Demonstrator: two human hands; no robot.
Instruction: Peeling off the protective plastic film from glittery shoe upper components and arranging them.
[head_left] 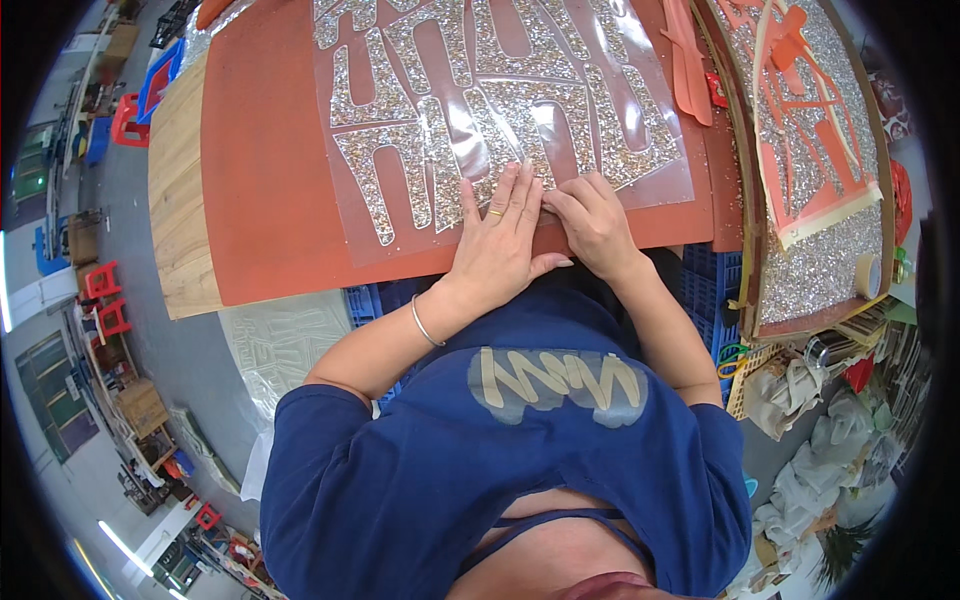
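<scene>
A clear plastic sheet [655,195] lies on a red-brown mat, bearing glittery silver-gold pieces [372,185] with long rounded cut-out shapes between them. My left hand [497,235], with a ring and a bracelet, rests flat with fingers stretched over the sheet's near edge. Close beside its fingertips, my right hand [596,225] is closed in a pinch at the near edge of the glittery pieces. Whatever its fingertips hold, if anything, is hidden by the fingers.
The red-brown mat [265,180] covers a wooden board [180,190]. To the right, a glitter-covered panel [815,270] carries coral cut strips and a tape roll [868,276]. Coral pieces [685,70] lie at the mat's far right. Blue crates [710,300] stand below, near green-handled scissors [733,360].
</scene>
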